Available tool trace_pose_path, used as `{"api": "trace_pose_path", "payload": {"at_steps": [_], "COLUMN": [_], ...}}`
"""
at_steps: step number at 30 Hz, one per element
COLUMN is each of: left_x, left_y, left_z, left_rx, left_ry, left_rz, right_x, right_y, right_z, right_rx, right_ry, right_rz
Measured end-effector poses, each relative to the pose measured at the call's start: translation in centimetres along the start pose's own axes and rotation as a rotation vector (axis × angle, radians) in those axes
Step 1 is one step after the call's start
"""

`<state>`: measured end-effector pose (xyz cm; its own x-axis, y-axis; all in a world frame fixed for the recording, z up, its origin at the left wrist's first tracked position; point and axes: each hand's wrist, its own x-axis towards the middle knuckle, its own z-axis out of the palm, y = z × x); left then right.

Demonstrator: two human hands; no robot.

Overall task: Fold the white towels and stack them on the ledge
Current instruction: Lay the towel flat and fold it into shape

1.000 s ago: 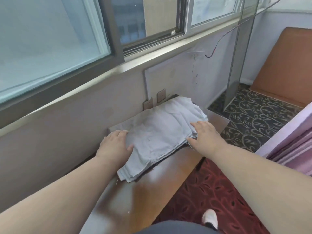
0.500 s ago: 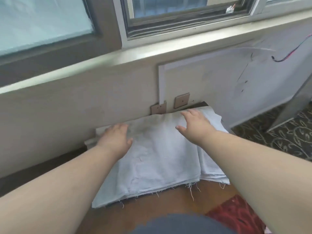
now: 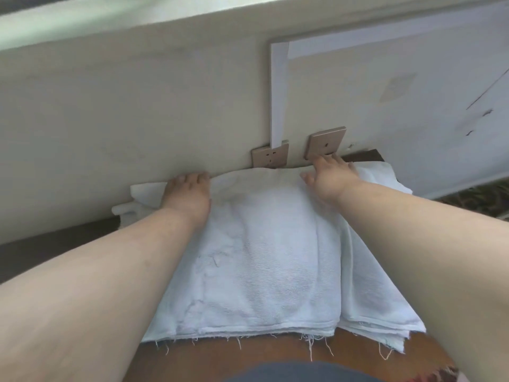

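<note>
Brown wooden ledge (image 3: 248,354) runs along a beige wall (image 3: 137,106), near edge bare and glossy. Two bronze outlets on the wall just above the ledge: left outlet (image 3: 268,159), right outlet (image 3: 326,142), with a white strip (image 3: 278,92) running down to the left one. Paler panel (image 3: 399,78) on the wall to the right, scuffed and cracked at far right. Patterned carpet (image 3: 479,197) shows at right edge, red rug (image 3: 443,374) at bottom right. Dark grey clothing (image 3: 289,372) at bottom centre. Stack of white towels (image 3: 261,257) lies on the ledge, pushed up against the wall below the outlets; top towel folded flat, frayed threads hanging off the near edge, lower towels poking out at right and at far left. Left hand (image 3: 187,191) rests palm down on the far left corner of the stack, fingers straight and together, tips at the wall. Right hand (image 3: 329,176) rests flat on the far right part of the stack, fingers spread, tips touching the base of the right outlet. Neither hand grips anything. No containers seen.
</note>
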<state>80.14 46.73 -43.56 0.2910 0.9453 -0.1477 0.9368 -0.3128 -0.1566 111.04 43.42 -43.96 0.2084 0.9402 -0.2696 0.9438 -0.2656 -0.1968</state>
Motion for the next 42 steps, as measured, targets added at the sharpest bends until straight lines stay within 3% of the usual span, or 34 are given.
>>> {"api": "trace_pose_path", "payload": {"at_steps": [4,8,15,18,22,31,42], "left_x": [0.9,1.0,-1.0,-2.8,-5.8,-12.8,-24.7], "left_y": [-0.1,-0.3,-3.7,-3.6,-5.0,-12.8,-28.7], "left_z": [0.8,0.8,0.6,-0.2,-1.7,-7.5,-11.6], "left_rx": [0.053,0.001,-0.097,-0.251,-0.277,-0.252,-0.224], "left_ry": [0.031,0.074,-0.104,-0.018,0.058,0.159,0.336], "left_rz": [-0.018,-0.009,-0.099,-0.107,-0.062,0.116,0.150], "right_x": [1.1,1.7,-1.0,-3.0,-6.3,-17.5,-29.8], "right_y": [0.9,1.0,2.5,1.4,-0.8,-8.8,-22.4], "right_z": [1.1,0.1,-1.0,-1.4,-2.8,-6.7,-7.9], "right_rx": [-0.089,-0.207,-0.071,-0.007,-0.027,-0.102,-0.175], "right_ry": [-0.046,0.017,0.166,0.288,0.339,0.482,0.669], "right_rz": [0.047,-0.031,-0.101,-0.131,-0.118,-0.031,-0.066]}}
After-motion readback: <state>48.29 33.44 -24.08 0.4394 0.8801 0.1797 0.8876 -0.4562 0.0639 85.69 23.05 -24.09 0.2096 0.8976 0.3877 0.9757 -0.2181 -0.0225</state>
